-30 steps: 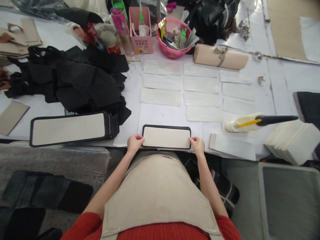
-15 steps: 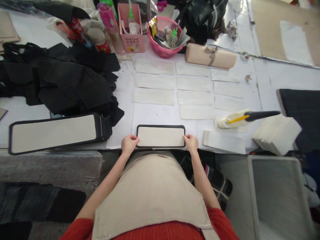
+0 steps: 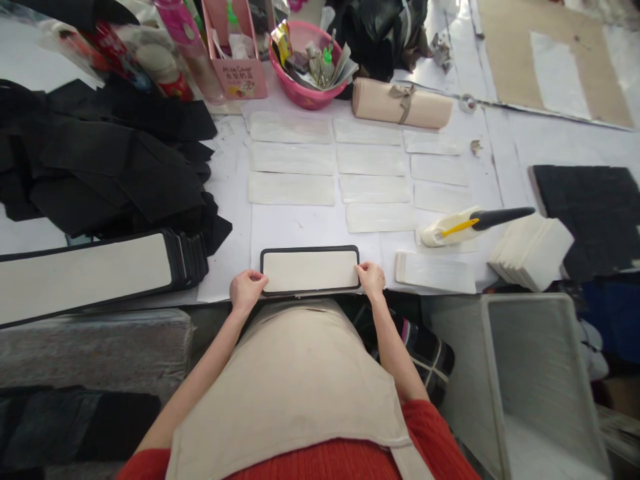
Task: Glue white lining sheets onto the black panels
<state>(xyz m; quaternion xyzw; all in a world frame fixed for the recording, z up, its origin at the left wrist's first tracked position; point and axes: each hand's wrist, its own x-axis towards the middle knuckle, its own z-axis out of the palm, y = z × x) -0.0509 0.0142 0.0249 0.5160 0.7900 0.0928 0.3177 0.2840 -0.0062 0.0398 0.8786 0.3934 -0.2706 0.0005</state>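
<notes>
The black-edged panel (image 3: 310, 270) lay flat at the near edge of the counter (image 3: 520, 143), right in front of the person's apron (image 3: 295, 380); its pale face was up and its long sides ran left to right. The left hand (image 3: 246, 291) pinched the panel's left end, fingers curled over the dark border, so that grip was clenched on the panel; the right hand (image 3: 372, 279) did the same at the right end, thumb and fingers closed on the rim.

Just beyond the panel, rows of pale rectangular pieces (image 3: 371, 160) were laid out side by side on white paper; one more pale piece (image 3: 435, 272) lay just right of the right hand. A cream glue bottle (image 3: 447, 230) with a dark-handled tool (image 3: 500, 216) rested on its side near those pieces; a stack of white foam sheets (image 3: 531, 250) sat further right. To the left, a stack of finished black-edged panels (image 3: 95, 273) lay near the counter's edge, with a heap of black fabric (image 3: 105, 160) behind it. At the far side stood a pink bowl (image 3: 310, 97) of small tools, a pink box (image 3: 239, 75) and a beige roll (image 3: 400, 107) tied with ribbon. A grey plastic bin (image 3: 535, 380) stood below the counter at right.
</notes>
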